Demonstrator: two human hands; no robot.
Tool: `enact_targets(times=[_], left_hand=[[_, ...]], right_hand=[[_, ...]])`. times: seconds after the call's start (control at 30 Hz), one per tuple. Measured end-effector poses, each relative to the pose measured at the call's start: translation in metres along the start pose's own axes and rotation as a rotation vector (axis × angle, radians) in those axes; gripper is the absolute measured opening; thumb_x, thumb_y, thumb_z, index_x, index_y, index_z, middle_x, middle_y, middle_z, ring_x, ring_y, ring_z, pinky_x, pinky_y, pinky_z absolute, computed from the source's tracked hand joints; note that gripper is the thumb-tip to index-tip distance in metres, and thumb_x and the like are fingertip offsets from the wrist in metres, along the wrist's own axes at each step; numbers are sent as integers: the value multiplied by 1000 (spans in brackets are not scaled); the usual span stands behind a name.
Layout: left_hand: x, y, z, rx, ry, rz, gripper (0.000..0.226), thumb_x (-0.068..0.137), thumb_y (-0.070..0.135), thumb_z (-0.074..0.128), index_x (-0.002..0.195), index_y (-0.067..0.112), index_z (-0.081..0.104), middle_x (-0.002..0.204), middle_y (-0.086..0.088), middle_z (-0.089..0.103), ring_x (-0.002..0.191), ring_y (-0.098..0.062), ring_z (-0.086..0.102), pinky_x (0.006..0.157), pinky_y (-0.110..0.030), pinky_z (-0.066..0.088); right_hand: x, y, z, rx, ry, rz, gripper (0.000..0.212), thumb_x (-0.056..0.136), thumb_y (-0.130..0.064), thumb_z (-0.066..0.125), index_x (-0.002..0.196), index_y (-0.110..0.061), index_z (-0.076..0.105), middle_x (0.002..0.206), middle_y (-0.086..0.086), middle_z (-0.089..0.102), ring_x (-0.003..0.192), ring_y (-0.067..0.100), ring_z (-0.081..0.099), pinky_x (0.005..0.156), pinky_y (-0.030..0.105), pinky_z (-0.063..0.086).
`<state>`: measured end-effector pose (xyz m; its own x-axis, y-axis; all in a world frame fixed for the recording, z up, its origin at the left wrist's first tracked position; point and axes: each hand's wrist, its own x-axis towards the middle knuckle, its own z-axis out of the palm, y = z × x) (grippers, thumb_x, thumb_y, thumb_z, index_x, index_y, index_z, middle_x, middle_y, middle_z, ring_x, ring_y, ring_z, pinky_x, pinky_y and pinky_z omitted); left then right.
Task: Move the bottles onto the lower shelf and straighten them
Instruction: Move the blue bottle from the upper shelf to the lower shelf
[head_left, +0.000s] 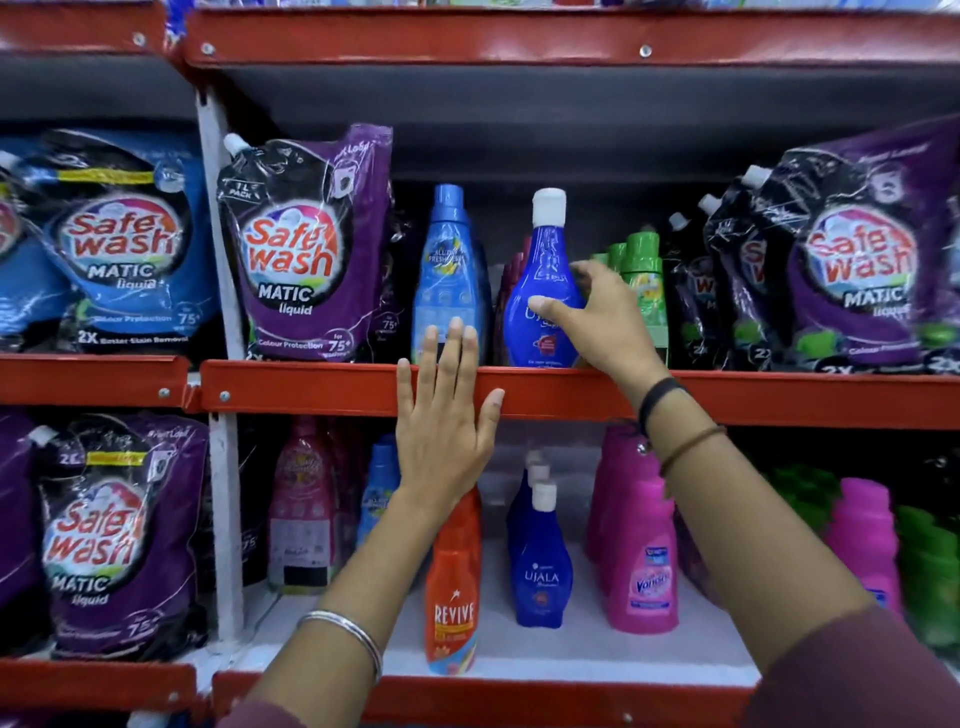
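Ujala bottle (540, 291) upright at shelf edge (753, 397), right hand (597, 322) gripping.

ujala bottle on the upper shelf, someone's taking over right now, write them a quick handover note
Right hand: thumb and fingers closing around the dark blue Ujala bottle, which stands upright on the upper shelf; not lifted yet.
Left hand: open, flat against the upper shelf's red edge, holding nothing.
Done: matching Ujala bottles already stand in a row on the lower shelf, between the Revive bottle and pink Vanish bottles.
Left: bring this bottle down to that row, then the light blue bottle beside it, and straighten them.
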<state>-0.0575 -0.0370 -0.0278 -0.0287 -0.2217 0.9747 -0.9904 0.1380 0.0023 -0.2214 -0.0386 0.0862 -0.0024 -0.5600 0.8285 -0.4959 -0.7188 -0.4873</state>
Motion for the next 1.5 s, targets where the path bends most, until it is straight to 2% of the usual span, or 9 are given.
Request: enact_targets(times=[0.1,0.27,0.43,0.53,0.77,0.93,1.1,1.3,1.5], left_hand=[[0,0,1,2,7,4,63,99,46,27,152,13,18,160,-4,18,149,-21,8,121,-41,-5],[0,0,1,14,12,10,63,99,46,27,152,14,17,160,-4,17,149,-21,7,121,-42,-3],[-1,1,2,18,24,7,63,99,46,26,152,13,18,160,-5,18,149,-21,7,120,-43,-2],[-2,2,4,16,33,3,63,99,46,27,152,12,18,160,-5,19,149,-21,7,120,-44,-1],[-3,1,4,24,43,12,63,99,45,28,151,11,19,159,-7,22,148,-24,9,119,-43,-3],[-2,0,4,43,47,23,62,100,44,30,151,10,19,159,-7,23,148,-26,11,119,-45,1],[-1,0,4,31,52,16,62,99,43,31,151,10,19,159,-7,22,148,-26,11,119,-45,-1],[-1,1,4,30,54,13,62,100,43,30,151,10,19,159,-8,22,148,-27,11,119,-46,0],[-1,0,5,27,65,15,62,100,44,30,151,9,19,159,-9,23,148,-28,12,119,-46,0]], right_hand=[[0,1,-7,28,28,17,59,61,-48,72,109,-15,62,108,6,68,96,23,66,83,46,56],[-25,-6,-17,139,183,-72,51,69,-32,79,113,-16,58,114,4,64,101,19,62,88,42,53],[-46,-3,-46,314,330,-106,57,72,-38,75,119,-14,57,120,5,63,106,19,62,88,38,55],[-65,4,-61,376,250,-90,57,72,-36,77,120,-11,60,115,7,67,102,17,66,84,28,55],[-124,35,-49,403,15,-46,50,64,-33,80,110,-21,63,107,5,69,92,15,68,75,27,55],[-161,65,-26,366,-105,12,44,68,-15,81,107,-23,61,107,3,67,89,0,62,65,8,47],[-187,103,3,281,-162,84,43,69,-16,81,102,-34,59,105,-3,65,93,-1,60,70,9,48],[-208,152,36,145,-212,207,46,68,-24,82,109,-14,64,104,1,66,94,16,64,73,23,51],[-221,172,53,125,-234,255,49,67,-23,83,111,-14,63,106,0,65,92,14,63,69,11,49]])
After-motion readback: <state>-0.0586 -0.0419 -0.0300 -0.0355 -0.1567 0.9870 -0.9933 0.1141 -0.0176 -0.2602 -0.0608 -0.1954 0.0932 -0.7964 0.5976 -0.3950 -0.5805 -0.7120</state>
